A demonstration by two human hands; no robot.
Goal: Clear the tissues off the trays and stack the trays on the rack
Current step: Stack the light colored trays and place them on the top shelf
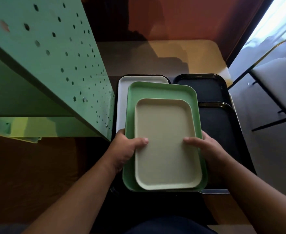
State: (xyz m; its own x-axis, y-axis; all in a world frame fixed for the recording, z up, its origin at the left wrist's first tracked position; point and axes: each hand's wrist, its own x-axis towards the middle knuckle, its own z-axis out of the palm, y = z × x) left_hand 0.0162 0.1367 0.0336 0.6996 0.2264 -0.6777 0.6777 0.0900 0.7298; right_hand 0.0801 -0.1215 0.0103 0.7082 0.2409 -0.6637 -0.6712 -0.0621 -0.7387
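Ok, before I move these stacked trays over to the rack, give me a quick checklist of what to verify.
1. Tissues off the cream tray: ok, surface bare.
2. Left hand grips the stack's edge, thumb on top: ok.
3. Right hand grips the opposite edge: ok.
4. Cream tray nested inside the green tray: ok, sits within its rim.
5. White tray underneath lifted with the stack: cannot tell.
6. Free slot in the green perforated rack: cannot tell.

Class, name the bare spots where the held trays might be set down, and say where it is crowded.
Free: the far tan tabletop beyond the black trays, and those trays' bare insides. Crowded: the white tray beneath the green tray and beige tray, hemmed by the green perforated rack.
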